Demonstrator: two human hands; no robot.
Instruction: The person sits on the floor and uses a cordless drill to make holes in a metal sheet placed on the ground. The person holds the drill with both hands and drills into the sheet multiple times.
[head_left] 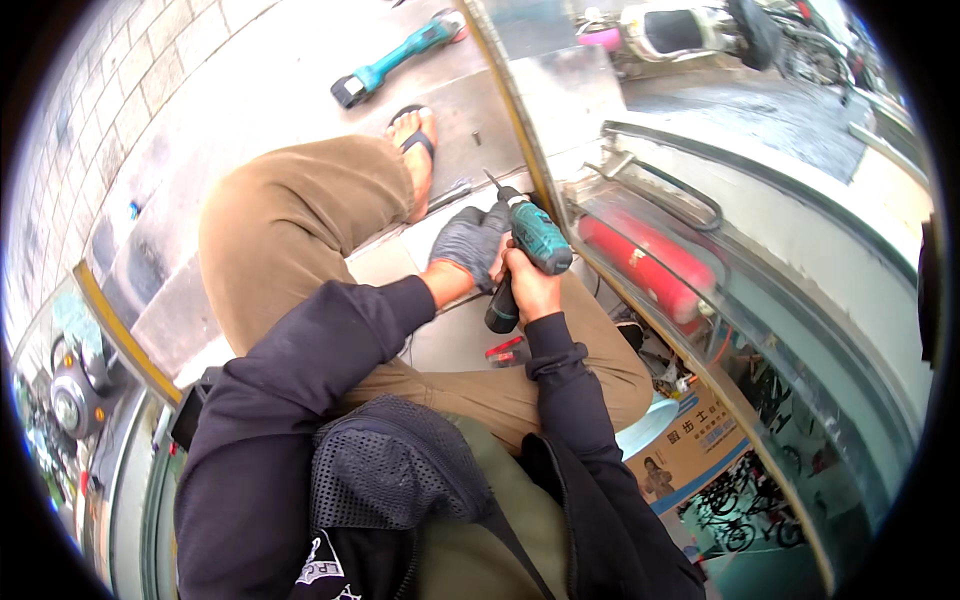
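A teal and black cordless drill [540, 238] is in my bare right hand [532, 285], which wraps round its grip below the body. Its thin bit points away from me toward the metal door frame [540, 180]. My left hand [468, 245], in a grey glove, closes against the drill's near-left side by the chuck. Some of its fingertips are hidden behind the tool. The black battery [502, 310] hangs under the grip, over the pale floor between my legs. A small screw-like piece [476, 137] lies on the metal step beyond the bit.
A teal angle grinder [400, 60] lies on the step past my sandalled foot [412, 140]. Red small pieces [504, 350] are on the floor near my thigh. To the right, a red fire extinguisher [650, 265] is behind glass, with a printed cardboard box [690, 450] below.
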